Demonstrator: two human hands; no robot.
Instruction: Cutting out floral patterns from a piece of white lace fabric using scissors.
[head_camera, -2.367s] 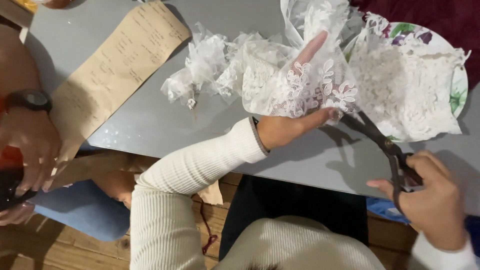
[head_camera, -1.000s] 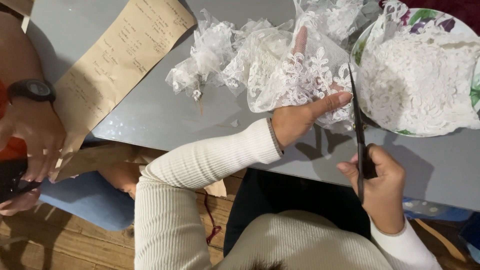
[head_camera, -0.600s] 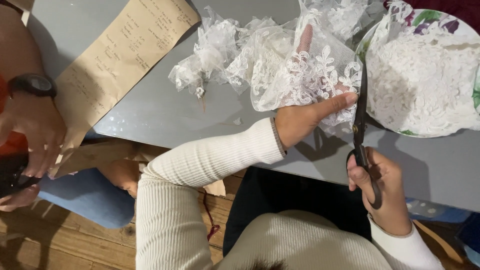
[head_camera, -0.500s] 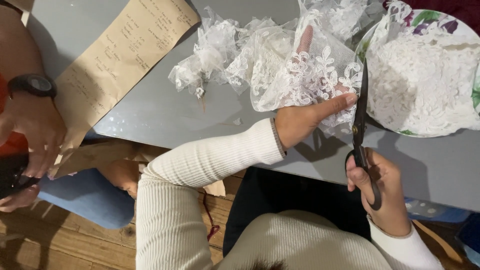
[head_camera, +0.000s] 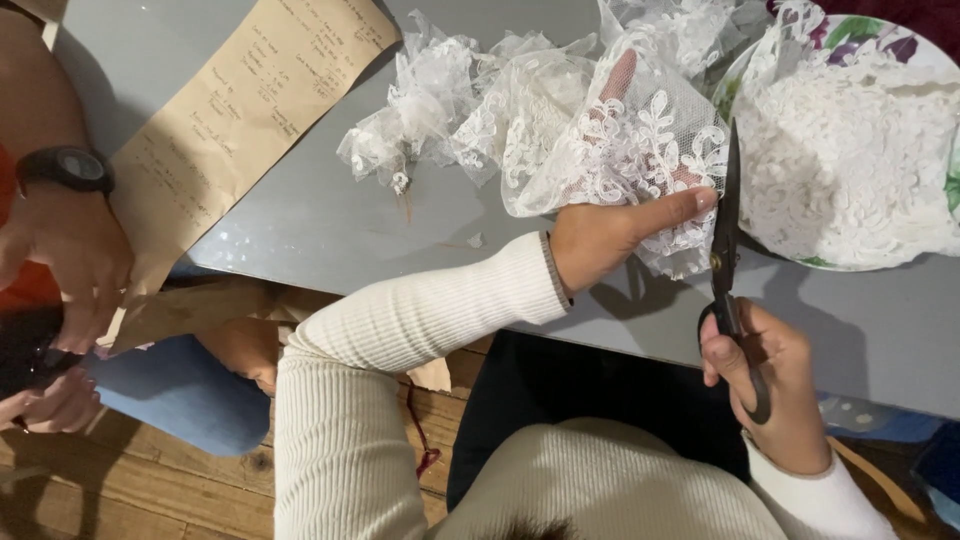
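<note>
The left hand (head_camera: 610, 225) reaches over the edge of the grey tabletop (head_camera: 300, 240) and pinches the white lace piece (head_camera: 625, 140), thumb on top along the lower hem and the other fingers tucked beneath, one of them showing pink through the mesh toward 12 o'clock. The right hand (head_camera: 765, 375) is closed around the loops of the black scissors (head_camera: 727, 260), whose long axis runs almost straight from 6 to 12 o'clock; the blades look pressed together, their tip standing just beside the thumb tip, at its 3 o'clock, against the hem of the lace. So the lace lies toward 11 o'clock from the right hand, and the left hand is the nearer one, already on it. At 3 o'clock from the scissors, a round plate (head_camera: 835, 30) with a green and purple flower pattern holds a heap of white lace scraps (head_camera: 850, 150). More crumpled lace trails off toward 9 o'clock from the held piece. Farther toward 10 o'clock lies a long tan paper sheet (head_camera: 235, 120) bearing faint handwriting, slanting from the tabletop's near edge up toward 1 o'clock. Another person's arm with a black wristwatch (head_camera: 62, 168) rests at its lower end.
</note>
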